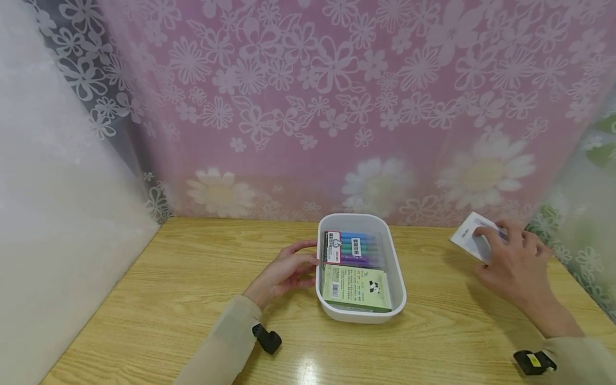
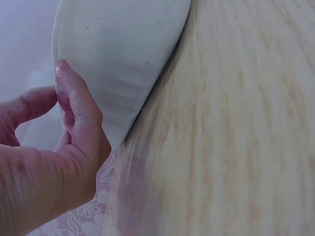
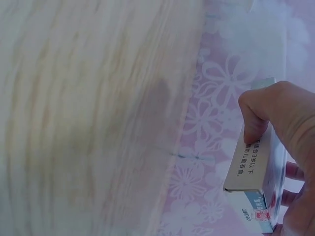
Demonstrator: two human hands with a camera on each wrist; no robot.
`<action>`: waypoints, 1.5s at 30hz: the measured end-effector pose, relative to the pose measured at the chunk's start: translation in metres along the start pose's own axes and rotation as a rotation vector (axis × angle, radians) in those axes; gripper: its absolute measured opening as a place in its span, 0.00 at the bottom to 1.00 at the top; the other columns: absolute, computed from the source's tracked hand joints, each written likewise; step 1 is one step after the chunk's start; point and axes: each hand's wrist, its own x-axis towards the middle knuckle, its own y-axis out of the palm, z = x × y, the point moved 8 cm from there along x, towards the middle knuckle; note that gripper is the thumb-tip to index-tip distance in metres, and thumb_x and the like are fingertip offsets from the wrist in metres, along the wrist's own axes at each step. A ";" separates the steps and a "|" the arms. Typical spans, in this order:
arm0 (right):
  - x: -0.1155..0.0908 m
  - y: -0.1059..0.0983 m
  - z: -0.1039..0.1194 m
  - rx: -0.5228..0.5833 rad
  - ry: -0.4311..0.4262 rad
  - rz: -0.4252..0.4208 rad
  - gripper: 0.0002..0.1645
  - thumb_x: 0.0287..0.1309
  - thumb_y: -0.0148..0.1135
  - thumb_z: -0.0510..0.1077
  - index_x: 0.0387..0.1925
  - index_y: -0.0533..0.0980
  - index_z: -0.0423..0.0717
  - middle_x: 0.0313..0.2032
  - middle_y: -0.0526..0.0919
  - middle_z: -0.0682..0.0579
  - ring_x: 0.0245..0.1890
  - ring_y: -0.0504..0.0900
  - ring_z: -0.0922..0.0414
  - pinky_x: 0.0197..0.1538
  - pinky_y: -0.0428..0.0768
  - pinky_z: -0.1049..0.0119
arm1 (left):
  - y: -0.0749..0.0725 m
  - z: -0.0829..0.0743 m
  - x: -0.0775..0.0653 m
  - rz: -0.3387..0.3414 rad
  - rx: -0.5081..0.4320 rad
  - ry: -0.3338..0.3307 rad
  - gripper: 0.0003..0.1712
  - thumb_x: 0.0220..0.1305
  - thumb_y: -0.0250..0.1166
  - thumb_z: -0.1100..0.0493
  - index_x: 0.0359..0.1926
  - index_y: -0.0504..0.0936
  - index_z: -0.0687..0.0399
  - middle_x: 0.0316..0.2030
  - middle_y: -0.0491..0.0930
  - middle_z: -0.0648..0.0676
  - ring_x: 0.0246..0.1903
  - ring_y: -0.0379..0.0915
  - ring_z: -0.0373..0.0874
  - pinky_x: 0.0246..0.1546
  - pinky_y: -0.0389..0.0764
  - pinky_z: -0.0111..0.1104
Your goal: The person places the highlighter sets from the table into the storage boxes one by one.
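Observation:
A white plastic storage basket (image 1: 400,291) stands on the table. My left hand (image 1: 289,271) is at its left side; in the left wrist view, thumb and fingers pinch the basket's rim (image 2: 55,39). Inside the basket lie a clear packet of coloured pens (image 1: 358,247) and, nearer me, a light green packet (image 1: 353,286) with a panda print. Off to the right, my right hand (image 1: 517,267) grips a small white and blue-grey carton (image 1: 464,235) above the table. The right wrist view shows the carton (image 3: 246,167) tilted, printed text on its side, thumb pressed against it.
The wood-grain table (image 1: 192,267) reaches back to a pink floral curtain (image 1: 289,107). A whitish sheet (image 1: 58,187) hangs on the left, and more floral sheeting (image 1: 592,214) on the right. Black straps with small devices sit on both wrists.

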 end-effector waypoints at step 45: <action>0.050 -0.004 0.107 0.069 -0.288 -0.035 0.35 0.32 0.66 0.39 0.51 0.74 0.50 0.62 0.70 0.35 0.52 0.70 0.32 0.47 0.67 0.29 | -0.001 0.000 0.001 0.000 -0.003 -0.004 0.33 0.65 0.64 0.64 0.70 0.69 0.48 0.53 0.82 0.56 0.39 0.81 0.42 0.31 0.85 0.32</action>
